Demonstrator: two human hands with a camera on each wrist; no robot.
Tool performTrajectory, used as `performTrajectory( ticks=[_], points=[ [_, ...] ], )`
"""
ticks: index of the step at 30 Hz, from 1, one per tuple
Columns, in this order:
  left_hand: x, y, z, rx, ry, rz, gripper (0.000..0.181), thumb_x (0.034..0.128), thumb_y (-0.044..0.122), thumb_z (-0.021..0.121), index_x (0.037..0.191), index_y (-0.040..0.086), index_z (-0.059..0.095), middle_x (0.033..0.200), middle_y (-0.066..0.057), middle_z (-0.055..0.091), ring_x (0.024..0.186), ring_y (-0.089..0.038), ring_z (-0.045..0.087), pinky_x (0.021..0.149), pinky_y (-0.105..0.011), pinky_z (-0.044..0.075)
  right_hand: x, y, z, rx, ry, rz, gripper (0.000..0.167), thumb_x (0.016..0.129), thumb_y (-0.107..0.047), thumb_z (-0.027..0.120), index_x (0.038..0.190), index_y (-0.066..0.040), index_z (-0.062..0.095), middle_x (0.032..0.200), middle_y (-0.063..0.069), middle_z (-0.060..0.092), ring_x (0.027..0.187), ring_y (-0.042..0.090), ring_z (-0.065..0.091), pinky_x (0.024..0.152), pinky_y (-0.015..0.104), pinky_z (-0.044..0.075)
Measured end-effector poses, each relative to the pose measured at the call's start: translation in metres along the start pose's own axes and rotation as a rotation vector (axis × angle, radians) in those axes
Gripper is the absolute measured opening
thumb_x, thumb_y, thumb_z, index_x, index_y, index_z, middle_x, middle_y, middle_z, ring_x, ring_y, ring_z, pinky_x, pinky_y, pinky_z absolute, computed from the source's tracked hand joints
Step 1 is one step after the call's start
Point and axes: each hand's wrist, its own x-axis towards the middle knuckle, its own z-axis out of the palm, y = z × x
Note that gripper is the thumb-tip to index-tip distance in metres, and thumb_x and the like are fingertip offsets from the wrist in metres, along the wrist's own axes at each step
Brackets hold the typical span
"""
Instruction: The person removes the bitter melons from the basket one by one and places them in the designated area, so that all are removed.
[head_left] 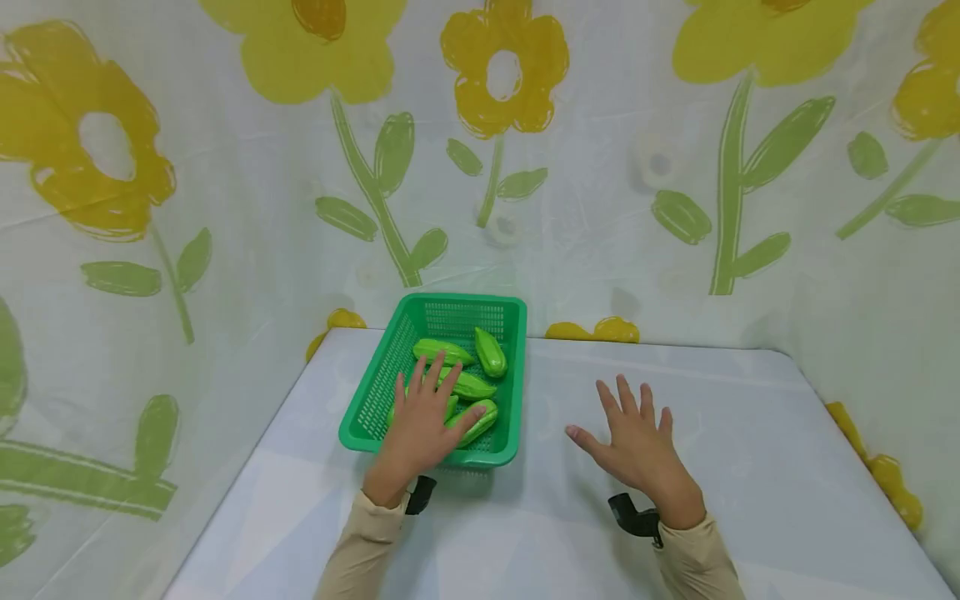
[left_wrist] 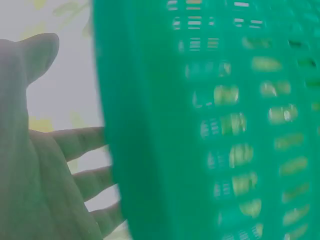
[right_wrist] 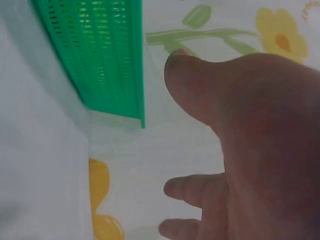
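A green plastic basket [head_left: 514,392] stands on the table's left half, holding several bright green, ridged, elongated fruits or vegetables [head_left: 491,353]. Above its near left part, in the head view, is my left hand [head_left: 420,429], fingers spread and nothing held. It hides part of the contents. In the left wrist view the basket wall [left_wrist: 155,150] fills most of the picture, with that palm [left_wrist: 45,185] beside it and the fingertips hidden behind the rim. To the right of the basket, my right hand [head_left: 641,450] hovers over the table with spread fingers, apart from the basket.
The white table [head_left: 750,467] meets a curtain [head_left: 592,208] printed with yellow flowers at the back and both sides. A black wrist mount [head_left: 633,517] sits at the right wrist, another [head_left: 422,495] at the left.
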Motion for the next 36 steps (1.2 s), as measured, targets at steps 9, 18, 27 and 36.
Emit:
performTrajectory(
  ticks=[9,18,27,36],
  points=[
    [-0.002,-0.034,-0.028,-0.141,0.065,-0.005,0.074,0.0988,0.044,0.067,0.157,0.005,0.043,0.169,-0.022,0.027,0.156,-0.050,0.022,0.119,-0.078,0.016,0.001,-0.004,-0.001,0.019,-0.044,-0.062,0.094,0.099,-0.071,0.048,0.165,-0.007,0.024,0.169,0.028,0.023,0.153,0.061,0.018,0.116,0.081,0.017],
    [-0.010,-0.076,-0.050,-0.161,0.098,-0.077,0.070,0.1020,0.040,0.064,0.157,0.003,0.041,0.167,-0.025,0.029,0.153,-0.051,0.026,0.118,-0.076,0.022,0.001,-0.006,-0.004,0.012,-0.061,-0.069,0.093,0.100,-0.067,0.050,0.164,-0.004,0.026,0.164,0.031,0.032,0.148,0.060,0.031,0.116,0.077,0.028],
    [-0.019,-0.113,-0.046,-0.276,0.007,-0.208,0.075,0.1045,0.048,0.057,0.163,0.009,0.031,0.172,-0.021,0.019,0.157,-0.050,0.017,0.119,-0.076,0.022,0.003,-0.006,-0.002,0.016,-0.050,-0.090,0.091,0.101,-0.064,0.051,0.163,-0.002,0.027,0.163,0.029,0.036,0.147,0.055,0.036,0.116,0.072,0.033],
    [-0.023,-0.128,-0.040,-0.331,-0.034,-0.233,0.079,0.1041,0.050,0.057,0.165,0.010,0.025,0.172,-0.020,0.020,0.158,-0.046,0.018,0.122,-0.072,0.023,0.004,-0.003,0.000,0.022,-0.031,-0.111,0.090,0.102,-0.062,0.051,0.162,0.000,0.028,0.162,0.028,0.039,0.145,0.052,0.041,0.115,0.069,0.037]
  ],
)
